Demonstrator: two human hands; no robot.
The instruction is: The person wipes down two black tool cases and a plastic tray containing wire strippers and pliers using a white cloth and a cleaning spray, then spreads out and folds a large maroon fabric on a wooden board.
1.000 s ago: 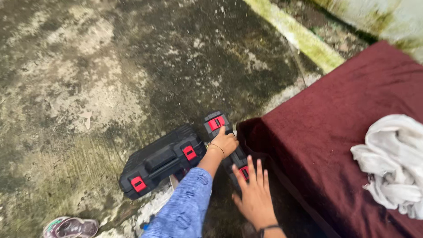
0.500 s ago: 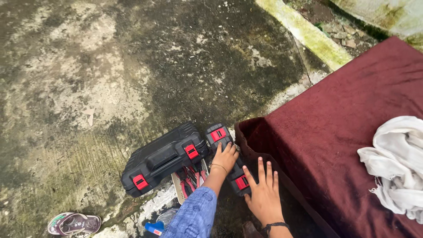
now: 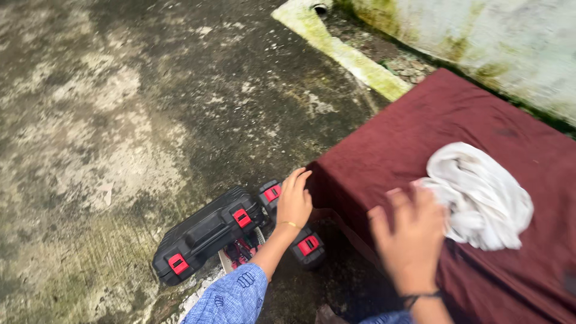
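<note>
A black tool case with red latches lies open on the concrete floor. Its lid half [image 3: 201, 235] tilts to the left, and several red-handled tools [image 3: 240, 251] show in the gap. My left hand [image 3: 294, 203], in a blue sleeve, lies over the top edge of the other half [image 3: 307, 246] and holds it beside the maroon-covered block. My right hand [image 3: 411, 239] is blurred and hovers with its fingers spread above the maroon cloth [image 3: 480, 120]. It holds nothing and is just left of a crumpled white cloth [image 3: 480, 195].
The maroon-covered block fills the right side. A pale mossy curb [image 3: 345, 54] and a stained wall [image 3: 492, 42] run behind it. Rough, dark, patchy concrete floor [image 3: 120, 108] spreads to the left.
My right hand has lifted off the tool case and moved up and right over the maroon cloth, toward the white cloth. The camera view has shifted. My left hand stays on the case.
</note>
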